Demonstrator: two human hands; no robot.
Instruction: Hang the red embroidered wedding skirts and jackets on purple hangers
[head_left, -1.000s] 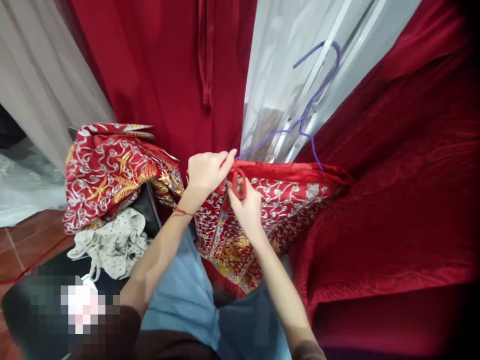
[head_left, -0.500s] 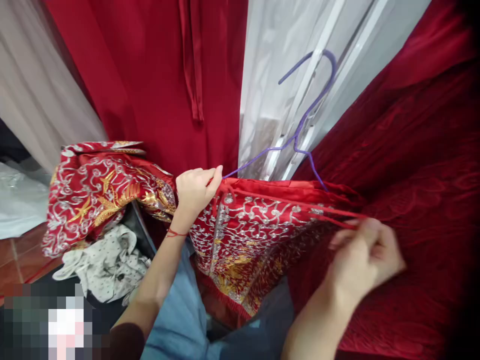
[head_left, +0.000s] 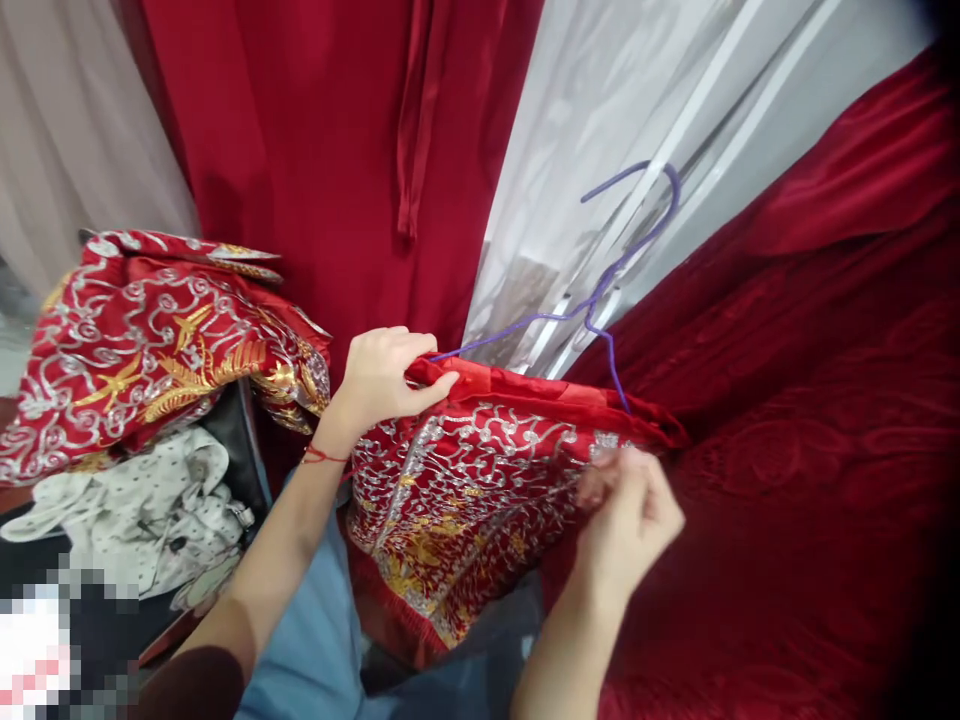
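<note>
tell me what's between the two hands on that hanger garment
In the head view, the embroidered red garment spans the stretch between the left hand and the right hand, its top edge draped on the purple hanger.

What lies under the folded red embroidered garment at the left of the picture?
Under the folded embroidered garment lies a pale dotted cloth on something dark. The garment covers the cloth's upper part, so how far it reaches under cannot be seen.
</note>
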